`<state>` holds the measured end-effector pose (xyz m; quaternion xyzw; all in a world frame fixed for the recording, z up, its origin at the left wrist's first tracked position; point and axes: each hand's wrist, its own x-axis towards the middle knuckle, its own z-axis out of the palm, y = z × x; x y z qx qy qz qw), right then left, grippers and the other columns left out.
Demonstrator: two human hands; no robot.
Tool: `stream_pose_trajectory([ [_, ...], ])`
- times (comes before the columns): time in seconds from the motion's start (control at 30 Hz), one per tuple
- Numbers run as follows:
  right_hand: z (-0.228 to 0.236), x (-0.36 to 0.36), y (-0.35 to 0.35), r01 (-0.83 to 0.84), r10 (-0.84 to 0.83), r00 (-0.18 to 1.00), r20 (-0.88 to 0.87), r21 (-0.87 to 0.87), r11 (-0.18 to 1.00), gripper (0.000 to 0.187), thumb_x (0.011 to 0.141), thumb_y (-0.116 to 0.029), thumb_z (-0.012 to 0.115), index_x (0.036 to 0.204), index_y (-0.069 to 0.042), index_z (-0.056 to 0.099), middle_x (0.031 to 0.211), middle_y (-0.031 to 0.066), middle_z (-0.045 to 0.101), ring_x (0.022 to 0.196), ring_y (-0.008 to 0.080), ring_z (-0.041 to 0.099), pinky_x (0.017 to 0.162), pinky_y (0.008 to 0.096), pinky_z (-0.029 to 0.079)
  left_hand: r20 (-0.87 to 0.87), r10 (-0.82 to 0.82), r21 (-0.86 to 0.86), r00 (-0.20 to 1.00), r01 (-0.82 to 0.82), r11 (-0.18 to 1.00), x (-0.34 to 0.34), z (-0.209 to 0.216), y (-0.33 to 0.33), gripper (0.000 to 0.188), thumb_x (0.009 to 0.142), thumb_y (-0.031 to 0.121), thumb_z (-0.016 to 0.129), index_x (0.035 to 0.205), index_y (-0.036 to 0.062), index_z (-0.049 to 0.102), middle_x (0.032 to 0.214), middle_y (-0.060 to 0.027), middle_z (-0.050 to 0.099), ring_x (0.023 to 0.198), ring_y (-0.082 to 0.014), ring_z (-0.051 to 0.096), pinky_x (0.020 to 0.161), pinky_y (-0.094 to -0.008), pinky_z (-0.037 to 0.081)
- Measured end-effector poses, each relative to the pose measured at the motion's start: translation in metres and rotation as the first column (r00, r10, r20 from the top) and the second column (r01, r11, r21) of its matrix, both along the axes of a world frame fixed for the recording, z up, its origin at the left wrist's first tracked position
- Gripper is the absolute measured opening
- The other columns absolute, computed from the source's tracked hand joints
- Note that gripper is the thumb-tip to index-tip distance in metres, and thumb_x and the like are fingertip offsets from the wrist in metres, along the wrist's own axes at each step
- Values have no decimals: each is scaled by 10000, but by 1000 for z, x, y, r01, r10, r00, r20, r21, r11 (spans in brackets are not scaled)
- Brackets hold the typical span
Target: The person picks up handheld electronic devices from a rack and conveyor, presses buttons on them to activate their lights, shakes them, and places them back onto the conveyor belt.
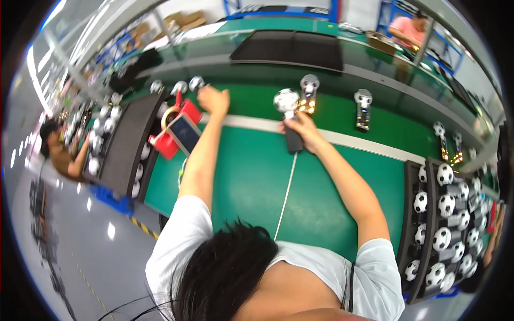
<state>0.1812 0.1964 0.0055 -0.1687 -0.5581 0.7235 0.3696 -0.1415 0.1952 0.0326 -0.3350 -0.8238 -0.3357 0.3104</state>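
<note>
My right hand (303, 130) is wrapped around the black handle of a handheld device with a soccer-ball head (286, 101), held upright over the bench. Just behind it lies a similar device with a clear body and lit yellow lights (309, 93), close to my fingers. At the far left, my left hand (214, 100) is closed beside a soccer-ball head (196, 83); its fingertips are hidden, so what they hold cannot be made out. Near my left forearm are a red tape dispenser (167, 145) and a phone-like dark screen (184, 132).
Another clear-bodied ball device (363, 109) lies farther right, with lit ones (441, 140) beyond. Black racks of ball-headed devices stand at right (423, 235) and left (128, 144). A black tray (289, 49) rests on the raised shelf. Other people work at left and back right.
</note>
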Motion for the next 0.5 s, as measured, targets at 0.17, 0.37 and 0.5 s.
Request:
stream_pose_trajectory([
  [0.17, 12, -6, -19, -245, 244, 969, 26, 167, 955, 687, 774, -28, 701, 1343, 4, 317, 1149, 143, 538, 967, 198, 628, 853, 340, 513, 251, 265, -408, 931, -146, 901, -112, -44, 1, 520, 785, 496, 682, 1009, 28, 657, 1041, -147, 654, 930, -308, 661, 771, -428, 536],
  [0.37, 12, -16, -28, -310, 301, 949, 93, 100, 946, 468, 804, -131, 713, 1175, 5, 463, 946, 113, 620, 815, 156, 634, 745, 293, 512, 820, -360, 379, 446, 50, 924, -192, -66, 5, 339, 808, 383, 648, 920, 63, 654, 902, -72, 661, 755, -246, 630, 683, -405, 511],
  [0.5, -1, -10, -16, -79, 70, 996, -52, -193, 978, 348, 905, -343, 529, 1023, -16, 558, 807, 91, 643, 719, 147, 623, 639, 283, 507, 676, -736, 737, -25, 35, 675, -64, -78, 14, 347, 876, 464, 605, 957, 127, 591, 826, -6, 614, 697, -170, 597, 603, -313, 471],
])
